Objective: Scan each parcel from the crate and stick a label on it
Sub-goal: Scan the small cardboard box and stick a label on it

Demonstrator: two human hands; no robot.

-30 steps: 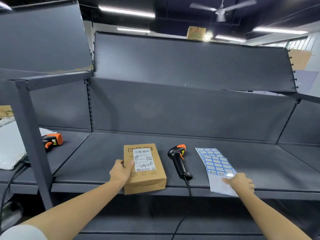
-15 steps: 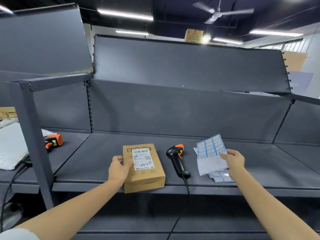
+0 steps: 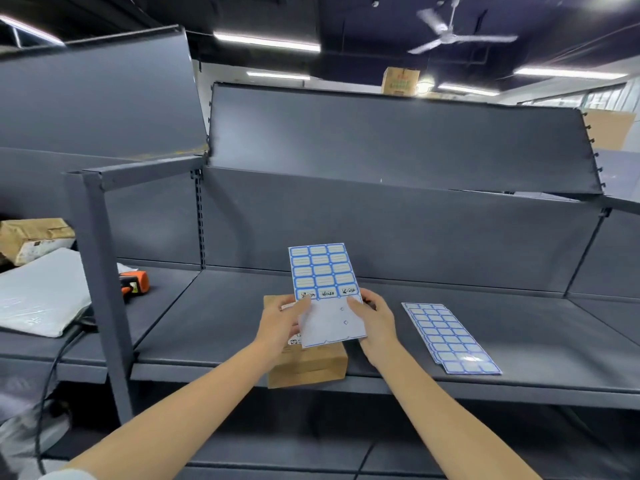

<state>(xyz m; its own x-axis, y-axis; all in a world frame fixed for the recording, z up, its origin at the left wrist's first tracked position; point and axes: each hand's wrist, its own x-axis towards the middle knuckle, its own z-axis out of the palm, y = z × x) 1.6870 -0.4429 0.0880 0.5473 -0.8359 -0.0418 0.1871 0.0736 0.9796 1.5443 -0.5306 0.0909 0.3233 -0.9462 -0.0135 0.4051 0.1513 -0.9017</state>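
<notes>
Above the parcel (image 3: 306, 367) — both hands (image 3: 282, 323) (image 3: 375, 322) hold a label sheet (image 3: 325, 292).

Matt grey metal shelf (image 3: 485, 327), brown cardboard parcel (image 3: 308, 367), glossy paper label sheet (image 3: 325, 289)

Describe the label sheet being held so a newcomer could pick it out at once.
On the dark grey shelf, find the brown parcel at the front edge. Above it, both hands hold one label sheet upright. Unlike the full sheets lying flat to its right, its lower part is already stripped of labels.
</notes>
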